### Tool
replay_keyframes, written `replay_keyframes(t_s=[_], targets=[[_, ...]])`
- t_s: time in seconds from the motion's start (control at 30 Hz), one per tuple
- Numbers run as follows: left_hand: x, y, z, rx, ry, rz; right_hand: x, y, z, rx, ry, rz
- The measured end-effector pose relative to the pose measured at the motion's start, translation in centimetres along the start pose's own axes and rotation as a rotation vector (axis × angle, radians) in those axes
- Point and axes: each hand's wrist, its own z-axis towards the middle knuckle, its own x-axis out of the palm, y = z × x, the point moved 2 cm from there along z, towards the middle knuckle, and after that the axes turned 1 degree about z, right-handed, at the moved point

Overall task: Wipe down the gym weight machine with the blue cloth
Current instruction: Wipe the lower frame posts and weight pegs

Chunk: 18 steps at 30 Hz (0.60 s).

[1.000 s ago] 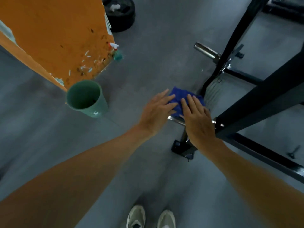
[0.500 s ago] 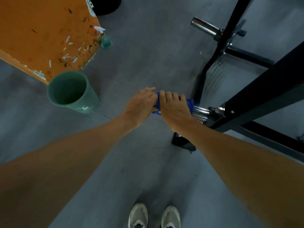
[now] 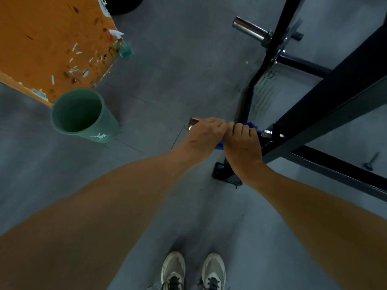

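The blue cloth (image 3: 252,125) is wrapped round a chrome peg (image 3: 193,122) that sticks out of the black weight machine frame (image 3: 326,105). My right hand (image 3: 243,141) grips the cloth round the peg close to the frame, and only slivers of blue show at its fingers and under its palm. My left hand (image 3: 206,132) curls over the peg beside it, nearer the peg's free end, whose shiny tip pokes out past the knuckles. The two hands touch.
A green plastic bucket (image 3: 81,116) stands on the grey floor to the left, below an orange padded bench (image 3: 48,38). A spray bottle (image 3: 121,46) sits by the bench. A second chrome peg (image 3: 249,28) juts out higher up. My shoes (image 3: 193,271) are at the bottom.
Both hands went from lying flat on the cloth to curling round the peg. The right hand and cloth then slid toward the frame, baring the peg's free end.
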Motion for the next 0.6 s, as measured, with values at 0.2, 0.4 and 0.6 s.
replay_keyframes(t_s=[0.2,0.4,0.6], targets=[[-5.4,-2.3,1.2,-0.109,0.141,0.092,-5.5,-2.5,-0.5,-0.072,0.133,0.176],[-13.1,-4.6,-0.8,-0.396,0.054,-0.322,-12.3,-5.8,-2.7,-0.057,0.167,0.545],[-24.7,-7.4,-1.3,-0.796,-0.099,-0.776,-24.0,-10.4,-4.7,-0.051,0.064,0.723]])
